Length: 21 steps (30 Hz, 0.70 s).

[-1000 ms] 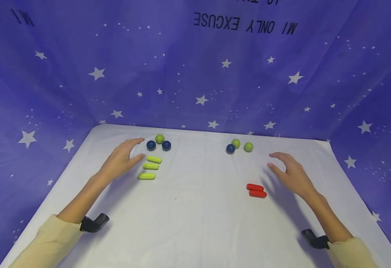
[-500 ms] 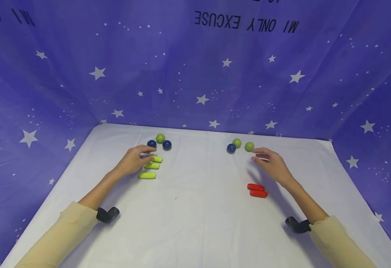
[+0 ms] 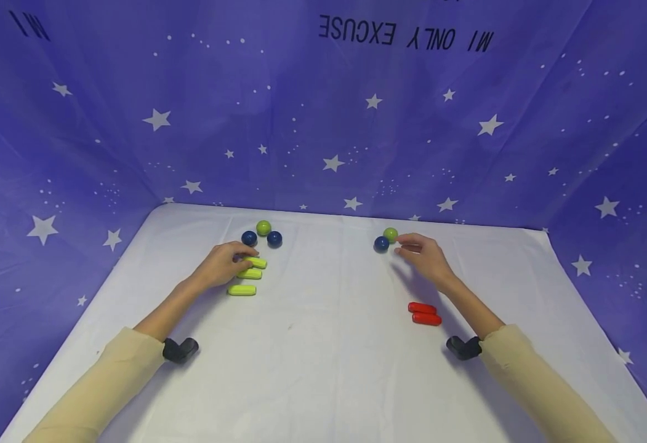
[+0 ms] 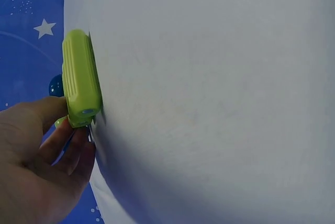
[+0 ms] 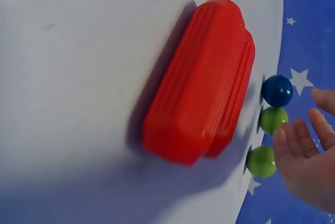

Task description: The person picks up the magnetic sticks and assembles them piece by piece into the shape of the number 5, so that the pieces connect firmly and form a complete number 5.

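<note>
In the head view, my left hand (image 3: 220,264) holds the left end of the farthest yellow-green ribbed stick (image 3: 257,263) between thumb and fingers. Two like sticks lie nearer; the nearest stick (image 4: 81,75) partly covers the fingertips in the left wrist view. Behind them sit two dark blue balls (image 3: 274,239) and a green ball (image 3: 263,227). My right hand (image 3: 424,258) is open, its fingertips close by a green ball (image 3: 391,234) and a dark blue ball (image 3: 381,244). A second green ball (image 5: 261,161), hidden behind that hand in the head view, shows beside its fingers in the right wrist view.
Two red ribbed sticks (image 3: 425,319) lie side by side, nearer than the right hand. Everything rests on a white-covered table (image 3: 323,369). A purple star-printed curtain (image 3: 301,123) rises behind its far edge and along both sides.
My left hand moved right and nearer, from beside the sticks onto the farthest one, with its fingers drawn together. My right hand moved left and farther away, towards the balls.
</note>
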{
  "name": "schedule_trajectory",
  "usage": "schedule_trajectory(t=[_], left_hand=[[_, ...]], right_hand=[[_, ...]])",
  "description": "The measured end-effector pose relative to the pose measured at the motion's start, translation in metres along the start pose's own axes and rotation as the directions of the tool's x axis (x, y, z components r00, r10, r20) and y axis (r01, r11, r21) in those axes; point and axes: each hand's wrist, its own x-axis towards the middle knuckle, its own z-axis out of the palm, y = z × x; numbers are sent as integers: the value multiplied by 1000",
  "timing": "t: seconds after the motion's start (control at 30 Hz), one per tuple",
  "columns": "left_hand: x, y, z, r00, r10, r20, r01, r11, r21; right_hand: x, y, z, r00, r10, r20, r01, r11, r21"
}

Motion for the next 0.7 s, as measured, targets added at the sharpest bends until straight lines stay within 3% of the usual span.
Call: schedule_trajectory(t=[0.2,0.5,0.7], left_hand=[[3,-2,0,1000,15,11,-15,1000,7],[3,-2,3,998,58,-25,-58,998,14],[7,8,5,996,76,-39,-77,997,-17]], right_hand=[[13,-2,11,999,39,-20,-39,999,15],[26,-2,21,994,102,-42,-104,994,-35],[28,-3,25,993,108,-43,-109,993,-46]])
